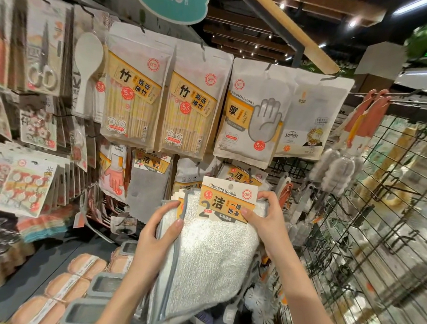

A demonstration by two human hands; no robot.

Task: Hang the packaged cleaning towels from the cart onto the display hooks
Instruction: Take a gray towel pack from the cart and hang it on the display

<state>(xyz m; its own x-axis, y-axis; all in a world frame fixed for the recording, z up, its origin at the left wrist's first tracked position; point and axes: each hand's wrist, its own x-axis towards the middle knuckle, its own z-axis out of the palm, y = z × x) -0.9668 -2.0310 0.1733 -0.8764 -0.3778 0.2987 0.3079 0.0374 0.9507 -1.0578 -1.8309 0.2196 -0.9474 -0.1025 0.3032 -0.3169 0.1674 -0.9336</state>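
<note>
The towel pack (211,250) is gripped at its left edge by our left hand (159,233); our right hand (266,218) pinches its card label (226,199). Glove packs (253,114) hang on the far rack above.

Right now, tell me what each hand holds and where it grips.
Both hold one towel pack. The left hand grips its left edge, thumb on the front. The right hand pinches the right end of the header card.

Your hands hold the towel pack (214,235) before the display, left hand (158,235) at its left edge, right hand (266,213) on its card. Chopstick packs (134,92) hang above, glove pack (253,112) to their right; a wire rack (376,218), perhaps the cart, stands right.
</note>
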